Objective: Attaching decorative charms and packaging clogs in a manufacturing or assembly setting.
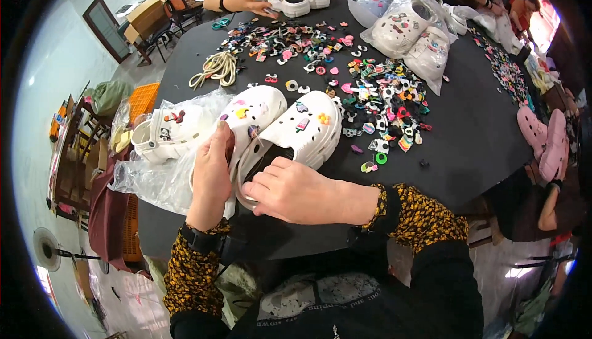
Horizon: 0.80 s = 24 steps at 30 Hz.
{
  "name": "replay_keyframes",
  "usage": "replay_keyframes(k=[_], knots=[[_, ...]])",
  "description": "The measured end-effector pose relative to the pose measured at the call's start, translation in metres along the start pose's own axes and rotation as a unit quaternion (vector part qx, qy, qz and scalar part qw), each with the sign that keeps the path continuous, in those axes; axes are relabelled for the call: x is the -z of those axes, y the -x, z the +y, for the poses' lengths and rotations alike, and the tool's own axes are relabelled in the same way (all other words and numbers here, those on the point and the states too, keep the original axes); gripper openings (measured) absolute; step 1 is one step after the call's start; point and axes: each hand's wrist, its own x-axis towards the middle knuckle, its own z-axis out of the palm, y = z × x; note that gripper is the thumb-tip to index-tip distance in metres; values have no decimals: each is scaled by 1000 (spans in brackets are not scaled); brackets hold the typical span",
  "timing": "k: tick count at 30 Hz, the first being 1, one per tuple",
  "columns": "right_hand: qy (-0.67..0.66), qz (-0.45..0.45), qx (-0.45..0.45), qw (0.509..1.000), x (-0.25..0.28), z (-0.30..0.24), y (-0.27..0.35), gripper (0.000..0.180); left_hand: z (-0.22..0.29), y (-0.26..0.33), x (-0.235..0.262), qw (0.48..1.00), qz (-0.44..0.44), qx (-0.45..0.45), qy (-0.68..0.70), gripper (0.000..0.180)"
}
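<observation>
Head view, both hands (211,169) (293,190) curled, holding white charm-studded clogs (316,130), loose charms (390,100) beyond, dark table (472,132) beneath

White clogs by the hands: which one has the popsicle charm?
The rightmost clog, with the right hand at its heel. Its toe carries the pink popsicle charm; the middle clog and leftmost clog show none.

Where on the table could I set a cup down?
Widest bare patch: black table between the charm pile and the pink clogs at right. Smaller: a strip between the right hand and near edge. Crowded: around the left hand, with white clogs and clear plastic.
</observation>
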Motion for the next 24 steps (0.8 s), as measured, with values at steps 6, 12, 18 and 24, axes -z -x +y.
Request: replay_keyframes(k=[6, 12, 18, 24], knots=[[53, -21, 36, 998, -5, 2, 4, 16, -5, -3, -6, 999, -1, 37, -18, 18], [-17, 20, 19, 999, 29, 10, 0, 13, -29, -1, -10, 929, -4, -181, -322, 20], [-184, 177, -198, 946, 56, 71, 5, 18, -16, 9, -14, 897, -1, -168, -409, 27], [-146, 98, -201, 964, 35, 90, 20, 17, -14, 32, -23, 787, 71, -339, -510, 50]])
